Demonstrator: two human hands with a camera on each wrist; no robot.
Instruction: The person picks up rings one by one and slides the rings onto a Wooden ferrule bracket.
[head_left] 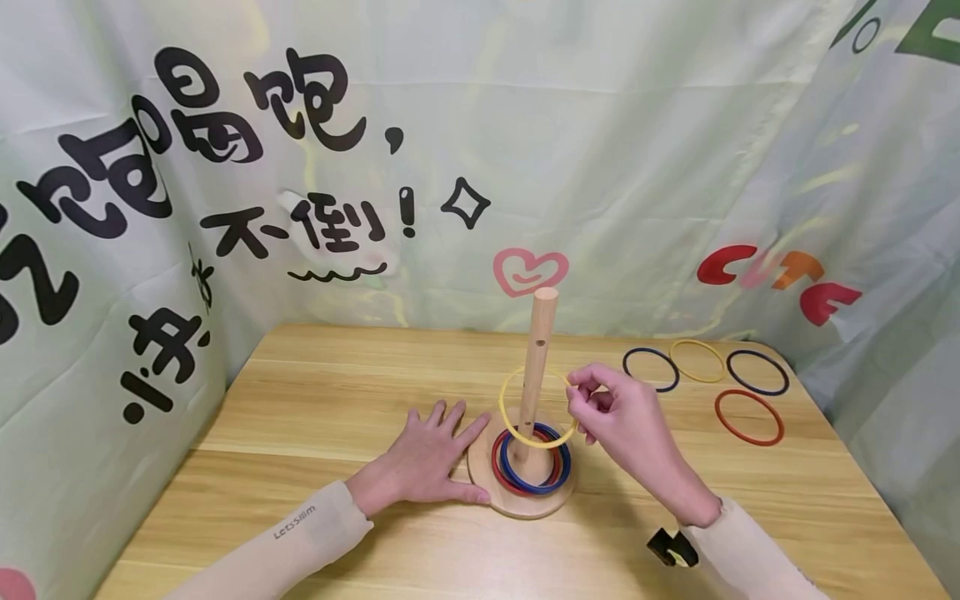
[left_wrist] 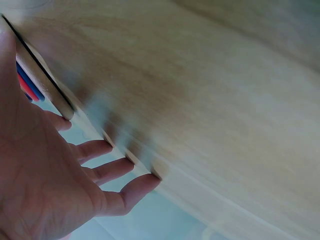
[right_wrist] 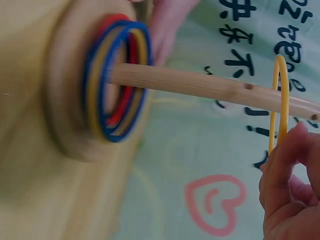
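The left hand (head_left: 427,461) is lying flat on the wooden table (head_left: 315,400) near its front edge, fingers straight and spread apart, thumb and forefinger touching the rim of the round wooden base (head_left: 525,504); the left wrist view is showing the same splayed fingers (left_wrist: 107,170) on the wood. On that base, blue and red rings (head_left: 534,483) are lying stacked around the foot of the upright wooden peg (head_left: 538,350). The yellow ring (head_left: 517,425) is tilting around the peg, partway down its length and above the stack, and the right hand (head_left: 622,421) is pinching its right side between thumb and curled fingertips (right_wrist: 287,150). Over toward the far right corner of the table, four loose rings are lying flat: a dark one (head_left: 651,369), a yellow one (head_left: 697,360), another dark one (head_left: 757,372) and a red one (head_left: 748,417) nearer the front.
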